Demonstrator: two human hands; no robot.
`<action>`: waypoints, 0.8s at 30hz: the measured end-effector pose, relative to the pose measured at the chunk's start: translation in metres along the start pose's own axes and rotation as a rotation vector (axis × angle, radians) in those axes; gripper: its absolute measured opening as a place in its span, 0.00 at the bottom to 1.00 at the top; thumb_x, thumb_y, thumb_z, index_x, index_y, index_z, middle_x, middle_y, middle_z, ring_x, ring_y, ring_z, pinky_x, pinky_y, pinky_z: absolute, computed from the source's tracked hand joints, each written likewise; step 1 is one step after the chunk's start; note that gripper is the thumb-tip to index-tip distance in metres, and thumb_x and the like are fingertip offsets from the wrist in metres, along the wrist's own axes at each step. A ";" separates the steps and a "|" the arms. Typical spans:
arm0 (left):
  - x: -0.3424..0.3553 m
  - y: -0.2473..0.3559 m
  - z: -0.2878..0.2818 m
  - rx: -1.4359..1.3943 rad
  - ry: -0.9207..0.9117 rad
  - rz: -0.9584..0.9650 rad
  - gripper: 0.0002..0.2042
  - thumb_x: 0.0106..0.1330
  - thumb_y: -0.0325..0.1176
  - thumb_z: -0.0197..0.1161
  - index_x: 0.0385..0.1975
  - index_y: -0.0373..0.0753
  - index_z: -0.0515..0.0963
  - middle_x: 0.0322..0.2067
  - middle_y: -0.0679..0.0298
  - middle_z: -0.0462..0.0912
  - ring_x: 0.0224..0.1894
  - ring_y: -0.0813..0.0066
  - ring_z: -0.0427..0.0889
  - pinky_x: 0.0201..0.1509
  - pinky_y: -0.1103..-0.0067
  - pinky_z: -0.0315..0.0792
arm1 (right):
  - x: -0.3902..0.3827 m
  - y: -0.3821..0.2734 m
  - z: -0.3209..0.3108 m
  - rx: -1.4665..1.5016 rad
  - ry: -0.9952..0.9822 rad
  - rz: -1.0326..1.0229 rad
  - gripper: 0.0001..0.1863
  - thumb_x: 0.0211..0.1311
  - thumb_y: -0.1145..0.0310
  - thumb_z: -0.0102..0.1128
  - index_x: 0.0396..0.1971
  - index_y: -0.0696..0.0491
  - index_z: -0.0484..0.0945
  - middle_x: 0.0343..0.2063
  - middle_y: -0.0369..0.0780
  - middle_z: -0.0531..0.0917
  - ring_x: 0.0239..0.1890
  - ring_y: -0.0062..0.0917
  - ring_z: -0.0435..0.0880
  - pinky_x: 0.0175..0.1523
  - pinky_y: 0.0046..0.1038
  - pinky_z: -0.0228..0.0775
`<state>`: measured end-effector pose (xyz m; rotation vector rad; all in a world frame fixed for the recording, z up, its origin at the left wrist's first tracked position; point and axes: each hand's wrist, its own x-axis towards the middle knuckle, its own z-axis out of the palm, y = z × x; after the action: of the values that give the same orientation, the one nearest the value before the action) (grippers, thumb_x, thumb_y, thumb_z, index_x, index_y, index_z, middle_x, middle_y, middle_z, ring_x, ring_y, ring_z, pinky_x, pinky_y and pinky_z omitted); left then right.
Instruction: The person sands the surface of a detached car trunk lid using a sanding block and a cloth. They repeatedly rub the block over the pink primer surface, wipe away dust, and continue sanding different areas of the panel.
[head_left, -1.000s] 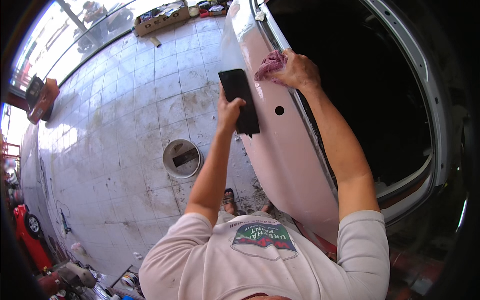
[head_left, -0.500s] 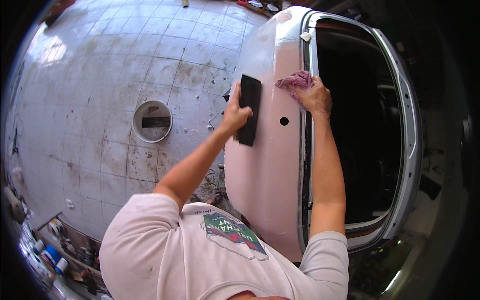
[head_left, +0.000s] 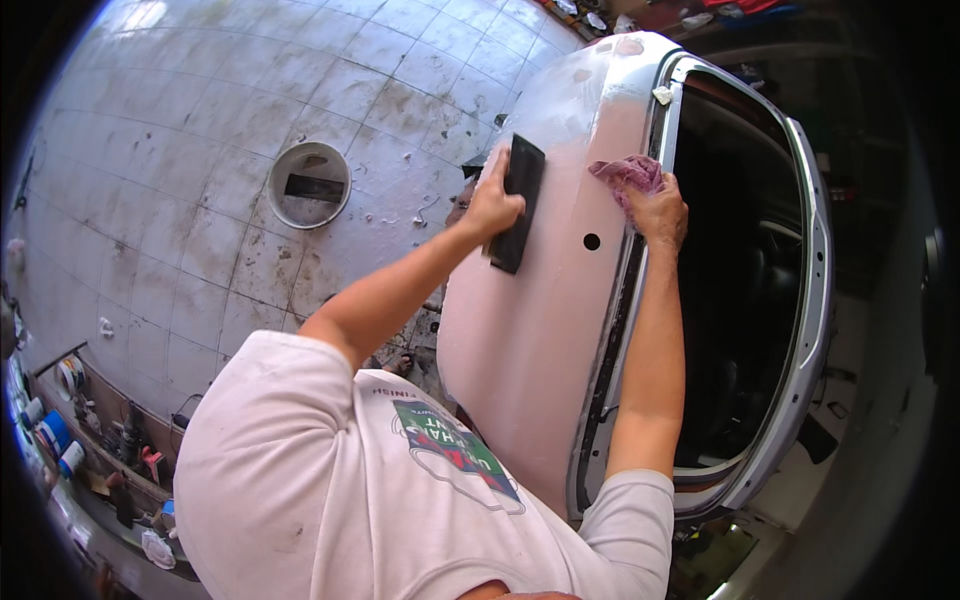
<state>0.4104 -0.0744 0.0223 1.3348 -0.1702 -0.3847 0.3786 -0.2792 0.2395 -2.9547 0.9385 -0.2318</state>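
The pink car panel is in front of the person, and a round black hole is in it. Over the left part of this panel, the left hand holds a long black block, with the thumb closed on its side. The block appears to lie along the panel surface. At the right edge of the panel, the right hand grips a bunched purple cloth, which hangs partly over the panel; some fingers are hidden. Further right of the panel is a grey window frame. Left of the panel, well apart, a round bucket stands on the tiled floor with a dark rectangular piece inside.
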 end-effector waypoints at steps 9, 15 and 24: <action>-0.122 0.034 0.019 0.044 -0.113 0.074 0.54 0.54 0.23 0.61 0.85 0.37 0.43 0.81 0.42 0.56 0.84 0.54 0.56 0.83 0.73 0.56 | -0.005 0.012 -0.003 -0.008 0.000 0.041 0.43 0.41 0.29 0.82 0.50 0.48 0.85 0.44 0.48 0.92 0.50 0.48 0.92 0.52 0.47 0.84; -0.011 0.022 0.001 0.034 -0.046 -0.094 0.53 0.55 0.23 0.63 0.84 0.36 0.46 0.80 0.40 0.58 0.80 0.53 0.65 0.77 0.72 0.66 | 0.000 0.002 -0.006 0.000 -0.008 0.020 0.45 0.41 0.27 0.82 0.52 0.46 0.85 0.45 0.48 0.92 0.50 0.49 0.92 0.53 0.47 0.84; -0.117 0.023 0.009 0.198 -0.078 0.080 0.53 0.55 0.23 0.58 0.86 0.41 0.42 0.78 0.37 0.62 0.74 0.39 0.70 0.74 0.64 0.70 | -0.002 0.014 0.000 -0.040 -0.007 0.037 0.46 0.42 0.25 0.80 0.54 0.45 0.84 0.45 0.48 0.92 0.52 0.48 0.91 0.54 0.47 0.84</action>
<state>0.3032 -0.0359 0.0578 1.5035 -0.3327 -0.3599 0.3690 -0.2895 0.2385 -2.9688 1.0069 -0.2037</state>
